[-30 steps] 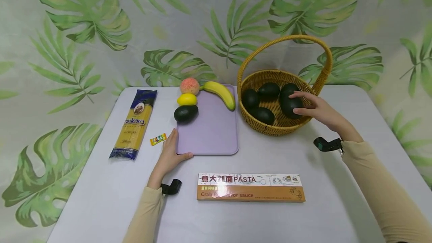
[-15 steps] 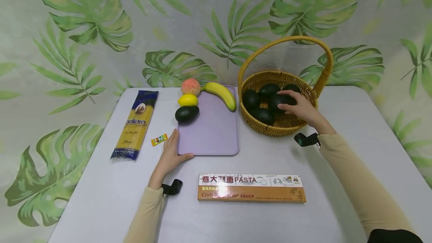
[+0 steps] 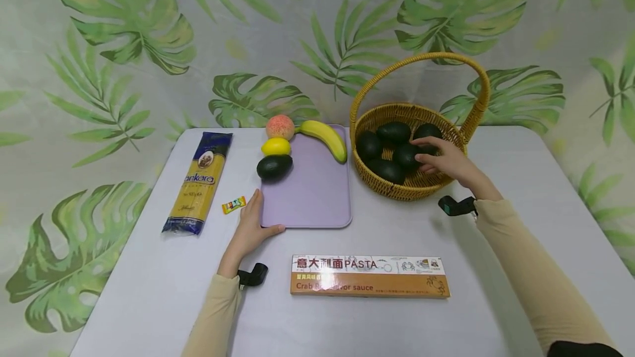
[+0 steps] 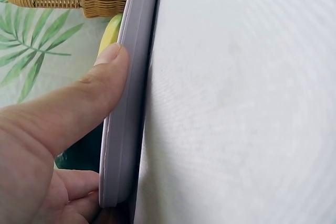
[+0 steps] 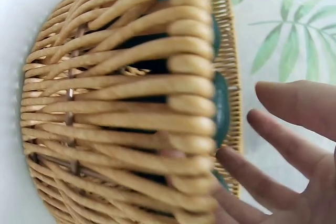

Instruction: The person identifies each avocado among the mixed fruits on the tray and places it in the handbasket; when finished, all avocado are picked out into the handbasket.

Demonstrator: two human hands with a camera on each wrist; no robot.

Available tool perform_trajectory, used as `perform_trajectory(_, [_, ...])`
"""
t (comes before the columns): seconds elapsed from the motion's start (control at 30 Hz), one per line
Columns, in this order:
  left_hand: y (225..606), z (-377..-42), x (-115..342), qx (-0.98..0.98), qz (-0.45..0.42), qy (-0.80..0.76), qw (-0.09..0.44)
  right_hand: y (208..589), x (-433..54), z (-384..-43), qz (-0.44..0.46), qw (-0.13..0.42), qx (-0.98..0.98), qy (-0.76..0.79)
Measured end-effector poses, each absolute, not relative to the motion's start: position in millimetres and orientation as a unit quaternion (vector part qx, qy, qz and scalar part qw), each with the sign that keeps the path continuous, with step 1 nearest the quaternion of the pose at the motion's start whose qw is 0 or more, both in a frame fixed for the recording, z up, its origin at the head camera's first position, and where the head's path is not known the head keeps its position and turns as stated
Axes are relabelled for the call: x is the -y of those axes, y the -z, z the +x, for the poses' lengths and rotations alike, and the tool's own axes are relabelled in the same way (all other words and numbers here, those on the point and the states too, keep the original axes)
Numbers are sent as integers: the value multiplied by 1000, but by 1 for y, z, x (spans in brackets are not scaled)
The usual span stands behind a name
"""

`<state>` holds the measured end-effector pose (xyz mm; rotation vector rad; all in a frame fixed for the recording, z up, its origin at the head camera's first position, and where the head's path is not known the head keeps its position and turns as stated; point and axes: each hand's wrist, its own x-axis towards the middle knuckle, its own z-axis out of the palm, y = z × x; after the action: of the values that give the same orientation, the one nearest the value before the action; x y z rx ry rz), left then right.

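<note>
My left hand [image 3: 250, 230] rests at the near left corner of a lilac tray [image 3: 317, 197], thumb along the front edge and fingers along the left side. In the left wrist view the thumb [image 4: 100, 82] lies against the tray's rim [image 4: 134, 77]. My right hand [image 3: 451, 163] reaches over the near right rim of a wicker basket [image 3: 404, 193], fingers spread and relaxed beside a dark green avocado [image 3: 405, 157]. Several more avocados lie around it in the basket. The right wrist view shows the fingers apart above the basket's woven wall [image 5: 131, 87].
An avocado [image 3: 274, 167], a lemon [image 3: 275, 146] and a peach [image 3: 280, 126] line the tray's left side; a banana [image 3: 324, 138] lies at its back. A spaghetti bag [image 3: 198, 183] and a small candy packet [image 3: 233, 204] lie left. A pasta box [image 3: 369, 276] lies in front.
My right hand carries an avocado leftward from the basket's right side and lets go of it among the others, then draws back slightly right. The left hand stays at the tray corner.
</note>
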<state>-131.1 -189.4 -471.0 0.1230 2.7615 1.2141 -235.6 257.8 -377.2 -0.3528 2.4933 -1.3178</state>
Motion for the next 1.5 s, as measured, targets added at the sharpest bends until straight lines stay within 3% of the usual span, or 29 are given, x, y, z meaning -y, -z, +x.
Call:
perform_trajectory(0.23, [470,-131,190,-913,38,-402,61,371,-256,-228,-165,105,-830,522])
perform_trajectory(0.77, [472,-131,188,-916,46,-395,45,377,-159,-218,-309,196,-770,523])
perform_trajectory(1.07, [470,-130,189,-914,40,-400,50,392,-96,-237,-364,190,-769,490])
perform_trajectory(1.5, [470,-131,190,-918,37,-389,59,408,-20,-264,-342,177,-807,448])
